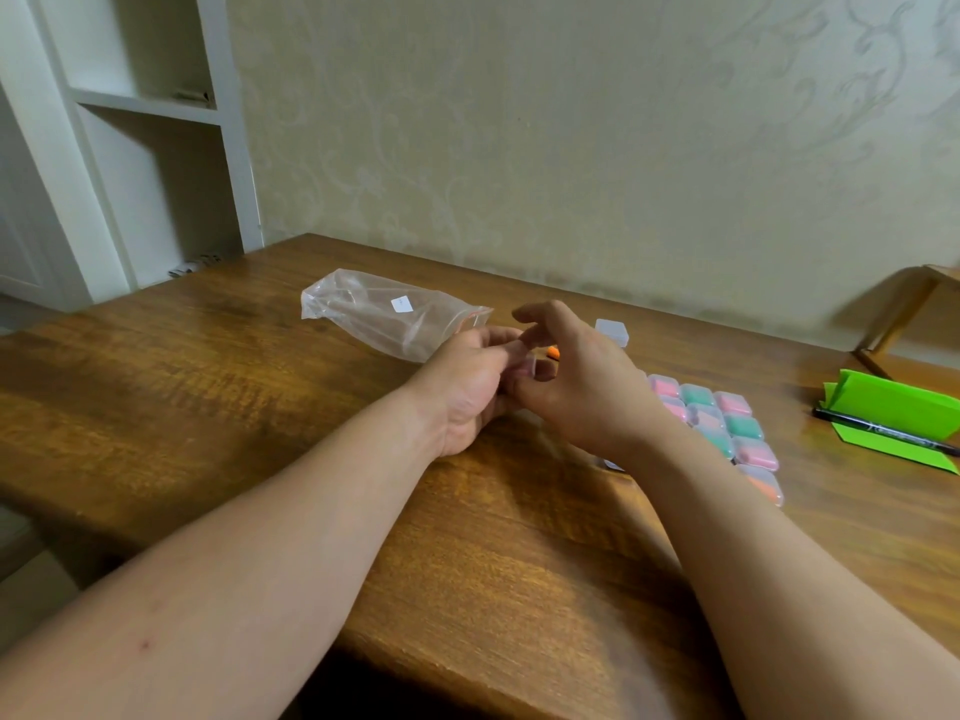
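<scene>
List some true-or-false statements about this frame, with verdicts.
The clear plastic bag lies on the wooden table. True.
The black pen rests on red paper. False: the paper is green.
The left hand and right hand together hold a small clear piece. True.
The coloured small boxes are inside the bag. False: they lie in rows on the table, right of the hands.

looks like a room in a home, not a lab or shop. cream damask-pattern wallpaper (pixel 597 122) on the back wall, white built-in shelving (pixel 150 103) at left with a few small items on it. worn wooden table (pixel 234 387) with dark grain, pushed near the wall. another piece of wooden furniture (pixel 904 309) at far right. dim indoor light.
</scene>
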Demonstrator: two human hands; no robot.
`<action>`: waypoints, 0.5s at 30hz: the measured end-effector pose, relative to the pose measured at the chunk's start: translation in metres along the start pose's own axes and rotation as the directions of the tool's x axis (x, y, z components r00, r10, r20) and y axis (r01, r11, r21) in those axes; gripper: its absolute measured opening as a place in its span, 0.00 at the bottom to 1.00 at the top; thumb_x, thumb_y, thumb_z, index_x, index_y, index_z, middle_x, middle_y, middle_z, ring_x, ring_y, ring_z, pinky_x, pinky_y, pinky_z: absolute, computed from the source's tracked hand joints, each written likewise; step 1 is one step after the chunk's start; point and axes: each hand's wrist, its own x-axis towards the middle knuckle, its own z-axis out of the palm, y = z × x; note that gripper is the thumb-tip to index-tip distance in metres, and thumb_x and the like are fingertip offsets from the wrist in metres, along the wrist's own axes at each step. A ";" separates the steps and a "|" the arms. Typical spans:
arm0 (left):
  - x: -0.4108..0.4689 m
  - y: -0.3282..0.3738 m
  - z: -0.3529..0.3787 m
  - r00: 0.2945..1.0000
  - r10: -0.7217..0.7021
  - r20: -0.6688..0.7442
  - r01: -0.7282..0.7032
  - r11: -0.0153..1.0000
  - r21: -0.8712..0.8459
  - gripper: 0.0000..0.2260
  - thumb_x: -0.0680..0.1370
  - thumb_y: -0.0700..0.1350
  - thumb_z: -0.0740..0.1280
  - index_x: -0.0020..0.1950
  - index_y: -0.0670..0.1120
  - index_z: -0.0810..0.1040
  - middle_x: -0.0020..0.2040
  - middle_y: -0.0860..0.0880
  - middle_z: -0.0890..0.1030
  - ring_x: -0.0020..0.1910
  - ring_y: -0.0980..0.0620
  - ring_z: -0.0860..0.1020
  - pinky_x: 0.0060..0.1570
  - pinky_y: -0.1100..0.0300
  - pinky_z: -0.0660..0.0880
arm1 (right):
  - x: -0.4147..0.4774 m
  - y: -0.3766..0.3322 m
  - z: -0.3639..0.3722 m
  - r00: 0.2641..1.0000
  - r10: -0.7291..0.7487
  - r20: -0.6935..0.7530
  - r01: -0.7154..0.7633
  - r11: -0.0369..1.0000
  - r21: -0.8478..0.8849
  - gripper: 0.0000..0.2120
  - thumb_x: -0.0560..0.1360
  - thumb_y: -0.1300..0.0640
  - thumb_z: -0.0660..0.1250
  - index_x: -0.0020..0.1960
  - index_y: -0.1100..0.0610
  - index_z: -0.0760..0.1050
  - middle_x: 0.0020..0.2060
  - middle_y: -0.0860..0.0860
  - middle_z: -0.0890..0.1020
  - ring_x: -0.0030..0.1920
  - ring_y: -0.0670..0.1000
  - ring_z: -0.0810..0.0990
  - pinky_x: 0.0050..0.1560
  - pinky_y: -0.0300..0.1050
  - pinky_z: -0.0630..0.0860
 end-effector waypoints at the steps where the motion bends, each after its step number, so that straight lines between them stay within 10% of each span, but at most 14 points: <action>1: 0.000 0.000 0.000 1.000 0.005 -0.002 -0.005 1.000 0.003 0.12 0.87 0.41 0.66 0.69 0.39 0.77 0.47 0.44 0.84 0.43 0.52 0.86 0.37 0.58 0.82 | 0.000 0.000 -0.001 1.000 0.002 0.000 -0.002 1.000 -0.001 0.27 0.77 0.51 0.72 0.74 0.46 0.70 0.62 0.41 0.82 0.62 0.47 0.79 0.59 0.49 0.80; 9: 0.002 -0.004 0.001 0.997 0.080 -0.022 -0.078 0.994 0.077 0.08 0.86 0.43 0.68 0.63 0.42 0.78 0.39 0.49 0.83 0.39 0.55 0.85 0.37 0.56 0.82 | 0.002 0.000 -0.002 0.999 -0.043 -0.026 0.042 0.998 -0.040 0.20 0.76 0.53 0.70 0.68 0.46 0.75 0.59 0.41 0.82 0.60 0.47 0.78 0.58 0.50 0.78; 15: 0.002 -0.004 0.002 0.996 0.088 0.012 -0.089 0.994 0.064 0.10 0.89 0.47 0.63 0.67 0.44 0.78 0.52 0.44 0.87 0.51 0.47 0.87 0.52 0.45 0.85 | 0.005 0.005 -0.011 0.998 -0.034 -0.044 0.032 0.998 -0.048 0.18 0.76 0.52 0.70 0.66 0.46 0.76 0.55 0.41 0.83 0.58 0.48 0.79 0.57 0.50 0.78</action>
